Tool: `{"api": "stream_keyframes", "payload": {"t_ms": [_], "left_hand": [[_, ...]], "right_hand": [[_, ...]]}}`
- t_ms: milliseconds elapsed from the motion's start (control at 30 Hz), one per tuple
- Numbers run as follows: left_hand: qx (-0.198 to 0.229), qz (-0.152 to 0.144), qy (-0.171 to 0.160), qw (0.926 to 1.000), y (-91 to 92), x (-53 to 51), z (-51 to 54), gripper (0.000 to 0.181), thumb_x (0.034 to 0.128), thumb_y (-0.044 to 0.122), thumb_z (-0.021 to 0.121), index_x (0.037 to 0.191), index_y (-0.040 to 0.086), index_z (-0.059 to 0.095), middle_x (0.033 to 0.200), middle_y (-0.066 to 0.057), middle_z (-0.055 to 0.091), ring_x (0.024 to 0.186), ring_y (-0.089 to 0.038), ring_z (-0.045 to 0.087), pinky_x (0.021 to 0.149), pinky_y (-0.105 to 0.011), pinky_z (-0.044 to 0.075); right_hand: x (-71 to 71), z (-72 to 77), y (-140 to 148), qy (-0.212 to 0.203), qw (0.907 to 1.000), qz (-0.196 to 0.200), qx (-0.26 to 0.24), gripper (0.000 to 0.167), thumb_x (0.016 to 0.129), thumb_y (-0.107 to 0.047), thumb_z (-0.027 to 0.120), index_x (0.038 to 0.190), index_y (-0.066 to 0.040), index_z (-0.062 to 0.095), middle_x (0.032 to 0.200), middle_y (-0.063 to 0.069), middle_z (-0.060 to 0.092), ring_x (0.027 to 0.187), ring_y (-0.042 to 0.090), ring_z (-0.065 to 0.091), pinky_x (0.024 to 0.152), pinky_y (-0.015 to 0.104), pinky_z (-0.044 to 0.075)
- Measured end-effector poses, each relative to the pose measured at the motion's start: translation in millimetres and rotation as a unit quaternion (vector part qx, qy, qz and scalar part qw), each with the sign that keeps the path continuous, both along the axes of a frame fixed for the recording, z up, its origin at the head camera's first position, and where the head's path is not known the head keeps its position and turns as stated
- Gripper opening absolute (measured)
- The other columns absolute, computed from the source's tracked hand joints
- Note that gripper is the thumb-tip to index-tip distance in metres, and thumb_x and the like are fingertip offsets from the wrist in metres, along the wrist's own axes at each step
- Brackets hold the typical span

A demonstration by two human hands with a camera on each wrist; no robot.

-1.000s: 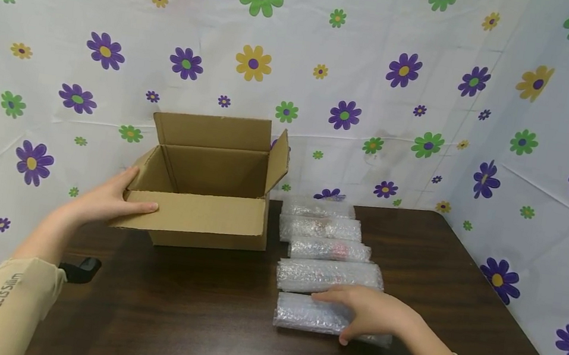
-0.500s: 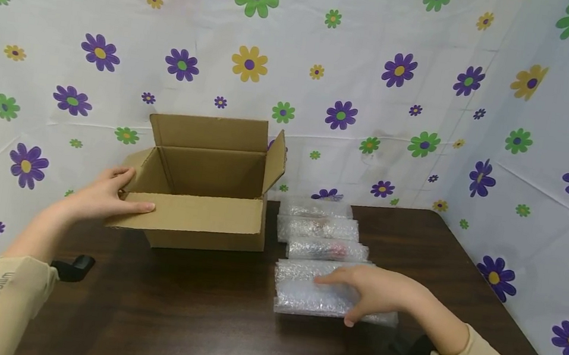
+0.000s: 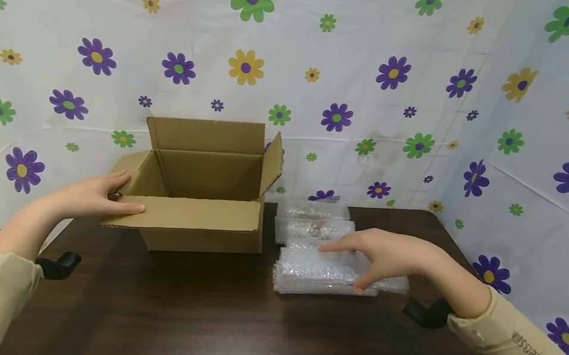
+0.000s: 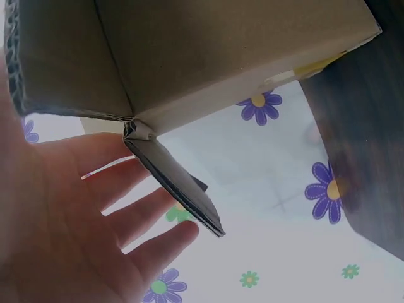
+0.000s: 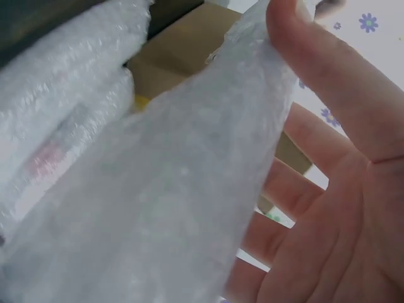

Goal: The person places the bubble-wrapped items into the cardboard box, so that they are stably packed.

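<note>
In the head view, an open cardboard box (image 3: 200, 241) stands on the table's left half, flaps spread. My left hand (image 3: 87, 196) holds its left front corner, thumb on top of the front flap, fingers by the left flap. The left wrist view shows that hand's fingers (image 4: 120, 183) behind the cardboard flap (image 4: 180, 183). My right hand (image 3: 392, 258) grips a bubble-wrapped bundle (image 3: 324, 264), raised above the others; the right wrist view has this bundle (image 5: 158, 183) between thumb and fingers. Behind it lie more wrapped bundles (image 3: 313, 208), partly covered.
The dark wooden table (image 3: 222, 325) reaches the flower-patterned cloth (image 3: 196, 28) behind and at the right. Black straps with a dark piece sit at both wrists. Bare tabletop shows in front of the box and the bundles.
My right hand has lifted the nearest bundle and moved it up and away from the table's front, over the others. My left hand stays at the box corner; the head view has shifted slightly.
</note>
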State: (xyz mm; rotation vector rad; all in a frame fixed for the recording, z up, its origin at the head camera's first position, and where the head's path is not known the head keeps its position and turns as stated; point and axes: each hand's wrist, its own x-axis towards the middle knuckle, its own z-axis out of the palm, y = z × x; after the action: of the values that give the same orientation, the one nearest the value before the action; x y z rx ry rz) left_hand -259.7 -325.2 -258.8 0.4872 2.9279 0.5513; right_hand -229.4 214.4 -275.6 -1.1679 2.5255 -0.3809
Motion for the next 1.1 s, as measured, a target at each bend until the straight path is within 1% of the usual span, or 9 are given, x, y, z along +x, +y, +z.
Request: {"api": "stream_keyframes", "payload": {"t_ms": [200, 467, 567, 600, 667, 800, 833, 1000, 1100], "left_hand": [[0.009, 0.003, -0.009, 0.9999, -3.0, -2.9, -3.1, 0.1, 0.089, 0.046, 0.065, 0.147, -0.016, 0.012, 0.149, -0.041, 0.014, 0.133, -0.059, 0.018, 0.102, -0.07, 0.023], [0.019, 0.0, -0.012, 0.9998, -3.7, -2.0, -5.7, 0.1, 0.089, 0.044, 0.066, 0.148, -0.015, 0.011, 0.149, -0.041, 0.013, 0.134, -0.059, 0.017, 0.102, -0.07, 0.023], [0.021, -0.006, -0.007, 0.9997, -2.5, -1.1, -4.7, 0.099, 0.0891, 0.043, 0.066, 0.148, -0.015, 0.012, 0.149, -0.041, 0.015, 0.133, -0.06, 0.019, 0.102, -0.07, 0.024], [0.024, -0.011, -0.004, 0.9996, -2.3, -0.9, -4.4, 0.097, 0.0891, 0.042, 0.066, 0.147, -0.015, 0.014, 0.148, -0.041, 0.018, 0.132, -0.059, 0.022, 0.101, -0.07, 0.026], [0.026, -0.017, 0.0, 0.9995, -2.2, -0.4, -4.4, 0.095, 0.0892, 0.041, 0.066, 0.147, -0.015, 0.016, 0.147, -0.041, 0.021, 0.131, -0.058, 0.025, 0.1, -0.07, 0.028], [0.025, -0.016, -0.001, 0.9996, -1.9, -0.1, -5.0, 0.096, 0.0889, 0.042, 0.067, 0.147, -0.014, 0.016, 0.147, -0.041, 0.021, 0.132, -0.058, 0.025, 0.101, -0.07, 0.027], [0.019, -0.012, -0.003, 0.9997, -1.7, 0.1, -5.0, 0.097, 0.0889, 0.043, 0.066, 0.148, -0.015, 0.014, 0.148, -0.041, 0.018, 0.132, -0.059, 0.022, 0.101, -0.07, 0.026], [0.004, -0.005, 0.003, 1.0, -1.1, -0.7, -5.2, 0.098, 0.0891, 0.045, 0.065, 0.147, -0.015, 0.014, 0.147, -0.042, 0.017, 0.131, -0.061, 0.021, 0.1, -0.072, 0.025], [0.001, -0.003, 0.001, 1.0, -0.8, -1.2, -4.9, 0.099, 0.0891, 0.045, 0.065, 0.147, -0.016, 0.013, 0.147, -0.043, 0.016, 0.131, -0.062, 0.019, 0.1, -0.073, 0.024]], "right_hand": [[-6.0, 16.6, -0.4, 0.003, 1.0, 0.005, 0.003, 0.079, 0.077, -0.024, 0.083, 0.147, -0.027, 0.045, 0.144, -0.008, 0.048, 0.128, 0.017, 0.047, 0.1, 0.043, 0.045], [-10.3, 35.9, -9.8, 0.012, 0.9997, 0.016, 0.015, 0.08, 0.078, -0.026, 0.082, 0.148, -0.025, 0.043, 0.143, -0.006, 0.048, 0.125, 0.019, 0.049, 0.098, 0.042, 0.046], [-10.8, 45.5, -16.7, 0.012, 0.9996, 0.016, 0.022, 0.08, 0.078, -0.025, 0.082, 0.148, -0.028, 0.043, 0.143, -0.005, 0.048, 0.124, 0.02, 0.05, 0.096, 0.043, 0.046], [-10.7, 48.9, -19.1, 0.012, 0.9995, 0.016, 0.024, 0.08, 0.078, -0.025, 0.082, 0.147, -0.029, 0.043, 0.143, -0.005, 0.048, 0.123, 0.02, 0.05, 0.095, 0.042, 0.047], [-10.8, 56.5, -24.6, 0.015, 0.9993, 0.018, 0.029, 0.079, 0.078, -0.026, 0.082, 0.147, -0.032, 0.044, 0.143, -0.006, 0.048, 0.121, 0.019, 0.051, 0.093, 0.041, 0.048], [-11.7, 72.8, -35.3, 0.02, 0.9989, 0.026, 0.035, 0.079, 0.077, -0.031, 0.083, 0.146, -0.035, 0.044, 0.142, -0.005, 0.049, 0.115, 0.018, 0.052, 0.091, 0.041, 0.048], [-12.4, 77.1, -38.0, 0.018, 0.9989, 0.028, 0.034, 0.079, 0.077, -0.031, 0.083, 0.146, -0.035, 0.044, 0.142, -0.005, 0.049, 0.115, 0.019, 0.052, 0.091, 0.042, 0.048], [-19.0, 95.1, -51.4, -0.005, 0.9991, 0.037, 0.022, 0.081, 0.078, -0.028, 0.082, 0.148, -0.034, 0.041, 0.146, -0.001, 0.045, 0.123, 0.027, 0.05, 0.098, 0.047, 0.045], [-22.6, 103.9, -59.9, -0.008, 0.999, 0.04, 0.017, 0.082, 0.078, -0.027, 0.082, 0.148, -0.033, 0.041, 0.147, 0.002, 0.044, 0.125, 0.031, 0.049, 0.097, 0.046, 0.047]]}}
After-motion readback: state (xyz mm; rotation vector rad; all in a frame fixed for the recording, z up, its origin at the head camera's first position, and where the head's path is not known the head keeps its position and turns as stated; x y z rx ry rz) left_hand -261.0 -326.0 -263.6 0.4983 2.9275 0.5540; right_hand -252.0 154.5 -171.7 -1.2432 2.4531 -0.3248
